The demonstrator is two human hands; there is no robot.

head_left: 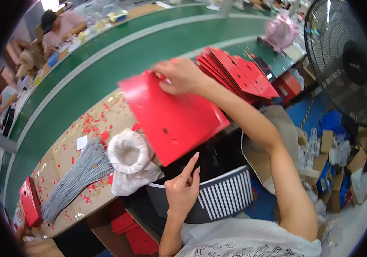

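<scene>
My right hand (182,76) grips the upper edge of a flat red card sheet (172,118) and holds it tilted above the workbench. Small punched holes show near the sheet's lower edge. My left hand (183,188) is just under that lower edge, index finger stretched up toward it, with nothing in it. Behind my right hand lies a fanned stack of more red card pieces (237,73).
A white cloth bag (130,160), a bundle of grey cords (78,173) and several red punched dots (93,124) lie on the brown bench. A green conveyor (106,64) runs behind. A black standing fan (346,60), a striped bin (226,195) and cardboard scraps are to my right. Other people work at far left.
</scene>
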